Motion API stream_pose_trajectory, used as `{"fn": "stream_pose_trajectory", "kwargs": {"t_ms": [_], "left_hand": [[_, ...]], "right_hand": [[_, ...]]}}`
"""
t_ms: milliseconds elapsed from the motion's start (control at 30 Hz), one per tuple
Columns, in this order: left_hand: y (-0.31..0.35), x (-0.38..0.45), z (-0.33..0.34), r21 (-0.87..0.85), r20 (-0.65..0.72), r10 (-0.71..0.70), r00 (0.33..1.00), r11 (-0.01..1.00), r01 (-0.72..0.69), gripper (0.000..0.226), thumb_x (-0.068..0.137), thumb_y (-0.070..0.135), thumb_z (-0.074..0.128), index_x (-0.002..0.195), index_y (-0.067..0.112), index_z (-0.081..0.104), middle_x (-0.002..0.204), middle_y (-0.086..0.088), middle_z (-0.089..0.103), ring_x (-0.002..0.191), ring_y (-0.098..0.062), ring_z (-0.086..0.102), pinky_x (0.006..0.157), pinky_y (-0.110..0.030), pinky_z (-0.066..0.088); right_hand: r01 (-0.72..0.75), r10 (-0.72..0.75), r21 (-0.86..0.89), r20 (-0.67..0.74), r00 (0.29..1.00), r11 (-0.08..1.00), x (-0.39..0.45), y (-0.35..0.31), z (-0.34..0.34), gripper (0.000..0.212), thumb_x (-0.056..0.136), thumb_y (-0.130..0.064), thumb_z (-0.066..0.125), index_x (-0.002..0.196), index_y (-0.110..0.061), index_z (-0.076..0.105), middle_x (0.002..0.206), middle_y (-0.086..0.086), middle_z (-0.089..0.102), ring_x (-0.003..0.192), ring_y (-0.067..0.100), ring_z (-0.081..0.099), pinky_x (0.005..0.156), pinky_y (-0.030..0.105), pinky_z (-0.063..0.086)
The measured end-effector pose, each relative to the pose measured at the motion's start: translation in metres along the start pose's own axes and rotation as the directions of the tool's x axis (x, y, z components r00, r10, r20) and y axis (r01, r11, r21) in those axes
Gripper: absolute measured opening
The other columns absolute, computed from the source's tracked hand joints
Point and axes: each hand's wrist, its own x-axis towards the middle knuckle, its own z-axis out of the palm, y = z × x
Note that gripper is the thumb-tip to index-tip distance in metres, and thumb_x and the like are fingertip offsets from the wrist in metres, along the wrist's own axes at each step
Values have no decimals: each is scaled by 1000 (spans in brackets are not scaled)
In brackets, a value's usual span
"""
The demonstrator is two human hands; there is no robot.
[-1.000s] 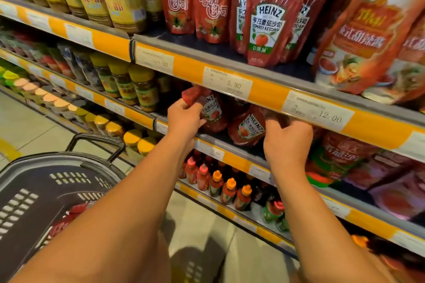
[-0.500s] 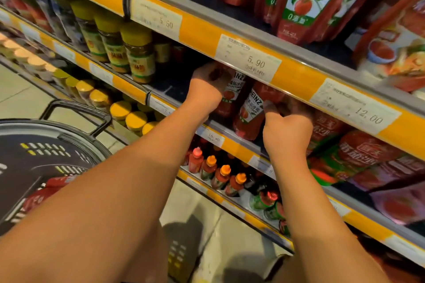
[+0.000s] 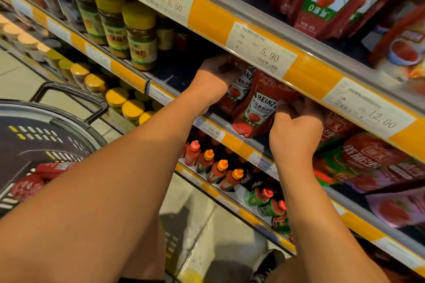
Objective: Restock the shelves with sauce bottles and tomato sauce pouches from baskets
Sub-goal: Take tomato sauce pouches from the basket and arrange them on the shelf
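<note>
Supermarket shelves with orange price strips (image 3: 305,76) fill the frame. At centre, the left hand (image 3: 215,80) grips one red Heinz ketchup pouch (image 3: 238,89); the right hand (image 3: 296,133) holds another red pouch (image 3: 257,108) beside it. Lower left, a dark plastic basket (image 3: 53,122) holds more red pouches (image 3: 30,185).

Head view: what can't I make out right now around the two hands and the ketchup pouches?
- Left hand: fingers hidden behind the rear ketchup pouch and under the shelf edge; grip unclear.
- Right hand: fingertips tucked behind the front ketchup pouch.
- Basket: cut off by the left edge; contents blurred.
- Price tag: small print too fine to read.
</note>
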Motion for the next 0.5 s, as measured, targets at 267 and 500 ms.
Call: {"fn": "stream_pose_trajectory", "kwargs": {"t_ms": [267, 500], "left_hand": [[3, -8, -14, 59, 8, -102, 995, 993, 102, 33, 95, 24, 75, 125, 13, 67, 114, -4, 74, 107, -16, 69, 96, -43, 58], [-6, -11, -35, 334, -98, -144, 985, 927, 169, 28, 79, 25, 87, 96, 16, 67, 88, -6, 69, 84, -27, 68, 75, -42, 60]], "right_hand": [[5, 12, -120, 143, 990, 993, -17, -9, -11, 25, 95, -22, 68, 103, 0, 60, 94, 23, 67, 81, 33, 65, 67, 39, 55], [-35, 41, -46, 150, 988, 998, -45, -9, -39, 35, 93, -16, 65, 122, -31, 50, 125, -5, 61, 113, 8, 63, 89, 21, 51]]}}
